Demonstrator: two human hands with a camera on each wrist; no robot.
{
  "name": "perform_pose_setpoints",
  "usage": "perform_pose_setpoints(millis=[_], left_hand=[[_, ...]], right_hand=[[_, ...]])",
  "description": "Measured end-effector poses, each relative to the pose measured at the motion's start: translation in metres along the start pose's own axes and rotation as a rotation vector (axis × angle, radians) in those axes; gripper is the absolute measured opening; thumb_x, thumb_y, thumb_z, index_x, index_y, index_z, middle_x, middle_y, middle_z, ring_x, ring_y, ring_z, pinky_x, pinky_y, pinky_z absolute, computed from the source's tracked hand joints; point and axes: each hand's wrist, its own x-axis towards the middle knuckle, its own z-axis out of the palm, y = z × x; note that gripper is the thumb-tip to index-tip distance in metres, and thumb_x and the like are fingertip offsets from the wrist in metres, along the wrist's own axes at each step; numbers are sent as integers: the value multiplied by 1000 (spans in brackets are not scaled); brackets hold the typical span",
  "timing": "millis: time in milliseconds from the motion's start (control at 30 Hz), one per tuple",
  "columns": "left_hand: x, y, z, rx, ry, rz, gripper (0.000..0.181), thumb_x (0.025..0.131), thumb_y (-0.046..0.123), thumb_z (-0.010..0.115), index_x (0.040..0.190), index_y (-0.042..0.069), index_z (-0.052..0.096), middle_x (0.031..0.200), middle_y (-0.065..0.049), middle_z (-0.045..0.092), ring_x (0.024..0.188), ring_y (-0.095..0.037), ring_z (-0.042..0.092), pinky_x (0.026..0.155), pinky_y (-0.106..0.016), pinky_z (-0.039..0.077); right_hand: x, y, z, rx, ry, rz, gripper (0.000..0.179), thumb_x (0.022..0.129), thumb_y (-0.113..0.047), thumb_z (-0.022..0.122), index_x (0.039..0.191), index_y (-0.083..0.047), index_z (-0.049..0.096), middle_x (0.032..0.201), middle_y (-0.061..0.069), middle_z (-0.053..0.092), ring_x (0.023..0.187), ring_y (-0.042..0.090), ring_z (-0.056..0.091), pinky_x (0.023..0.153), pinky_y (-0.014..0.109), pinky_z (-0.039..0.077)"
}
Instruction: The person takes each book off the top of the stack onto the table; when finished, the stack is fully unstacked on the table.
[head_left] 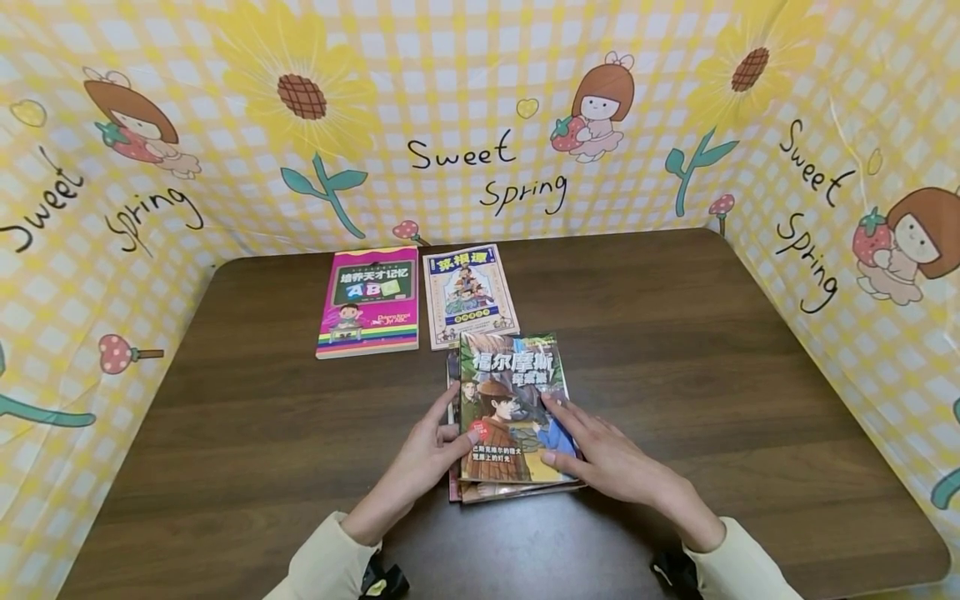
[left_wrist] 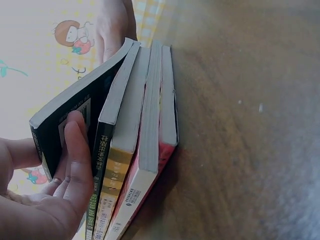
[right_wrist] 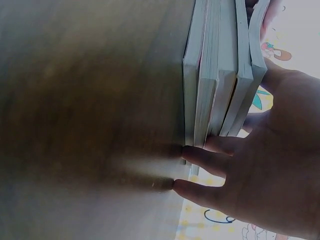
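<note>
In front of me a stack of several books (left_wrist: 151, 105) lies on the table. Its top book, with a cartoon detective cover (head_left: 504, 408), is lifted along the left side in the left wrist view. My left hand (head_left: 426, 457) holds that left edge, thumb on the cover and fingers beneath against the dark back cover (left_wrist: 52, 130). At the right side of the stack is my right hand (head_left: 618, 462), fingers spread. In the right wrist view its fingertips (right_wrist: 192, 152) reach down beside the page edges, some near or on the tabletop.
Behind the stack, a pink book (head_left: 371, 325) and a pale comic-style book (head_left: 471, 304) lie side by side. The pale one's near edge is close to the stack. Yellow checked cloth (head_left: 450, 108) walls the brown wooden table (head_left: 247, 392) at the back and sides.
</note>
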Motion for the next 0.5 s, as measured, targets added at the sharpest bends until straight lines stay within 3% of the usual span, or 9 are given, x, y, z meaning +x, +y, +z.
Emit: perform_pose_setpoints(millis=[133,367,500], left_hand=[[-1,1,-1,7,-10,11,76,95,18,62,155,14,15,55,2,44,44,-9,33,47,-24,33],[0,3,0,9,19,13,68,96,20,60,153,13,22,61,-3,56,59,-17,51,63,-32,43],[0,3,0,13,31,15,66,97,22,59,153,16,23,61,-2,54,56,-15,48,61,-30,40]], right_hand=[[0,0,0,1,-2,2,77,94,-59,47,156,-29,12,156,17,24,140,36,29,109,61,22],[1,-1,-1,11,-15,19,77,94,-60,46,156,-29,11,156,18,24,140,38,27,110,61,19],[1,-1,-1,12,-22,26,77,94,-61,46,156,-31,11,156,18,24,140,39,27,110,62,19]])
